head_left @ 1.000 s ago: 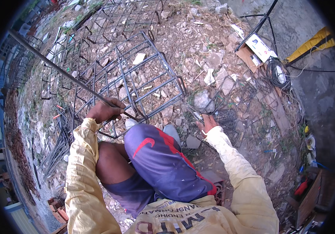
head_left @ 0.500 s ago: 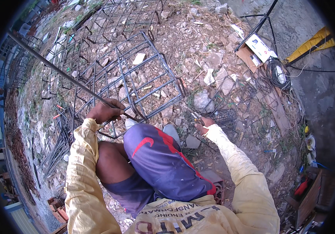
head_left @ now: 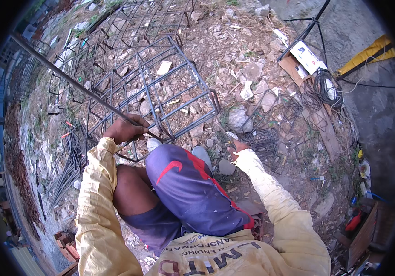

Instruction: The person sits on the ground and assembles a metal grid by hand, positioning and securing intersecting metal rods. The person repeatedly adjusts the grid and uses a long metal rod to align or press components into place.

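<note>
Crouching low, with the knee [head_left: 183, 184] in blue shorts just this side of the rebar cage [head_left: 160, 87]. Still clenching the left hand [head_left: 124, 129] at the cage's near edge, the grip wrapped tight around the long steel rod [head_left: 68, 80] – no shift there over the last second, the rod still slanting up and away across the cage's left side. Drawing the right hand [head_left: 237, 148] slightly back toward the knee, right of the cage's near corner, with a thin dark sliver poking up past the fingers – not telling whether that grip is closed on it or only touching. Judging from this: holding the rod steady while sorting out the right-hand side. Lying just beyond the right hand, a small dark bundle of bent bars [head_left: 264, 140]; farther right of the cage, a wire coil [head_left: 326, 87] and a cardboard box [head_left: 301, 57].
</note>
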A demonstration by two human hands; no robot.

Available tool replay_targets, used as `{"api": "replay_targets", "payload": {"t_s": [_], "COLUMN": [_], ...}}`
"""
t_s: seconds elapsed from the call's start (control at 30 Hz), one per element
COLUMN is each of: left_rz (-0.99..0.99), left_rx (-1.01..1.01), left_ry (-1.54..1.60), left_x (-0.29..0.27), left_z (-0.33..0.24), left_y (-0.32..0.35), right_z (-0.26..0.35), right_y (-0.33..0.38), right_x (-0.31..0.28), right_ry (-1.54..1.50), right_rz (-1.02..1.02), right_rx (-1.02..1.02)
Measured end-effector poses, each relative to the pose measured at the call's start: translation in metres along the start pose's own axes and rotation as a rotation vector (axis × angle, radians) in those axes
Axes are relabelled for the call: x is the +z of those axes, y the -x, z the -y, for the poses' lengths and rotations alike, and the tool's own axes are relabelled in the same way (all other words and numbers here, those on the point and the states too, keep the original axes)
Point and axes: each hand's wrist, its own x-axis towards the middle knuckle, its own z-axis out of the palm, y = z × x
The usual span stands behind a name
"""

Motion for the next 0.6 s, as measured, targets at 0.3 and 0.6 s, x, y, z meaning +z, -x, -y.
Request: {"api": "replay_targets", "payload": {"t_s": [0.3,0.6], "left_rz": [-0.014,-0.007], "left_rx": [0.029,0.017], "left_ry": [-0.033,-0.026], "left_x": [0.001,-0.001], "left_z": [0.0,0.0], "left_y": [0.003,0.002], "right_z": [0.005,0.024], "right_y": [0.006,0.032], "right_x": [-0.039,-0.003], "right_ry": [-0.182,0.308], "right_rz": [0.109,-0.304], "right_rx": [-0.078,0.007]}}
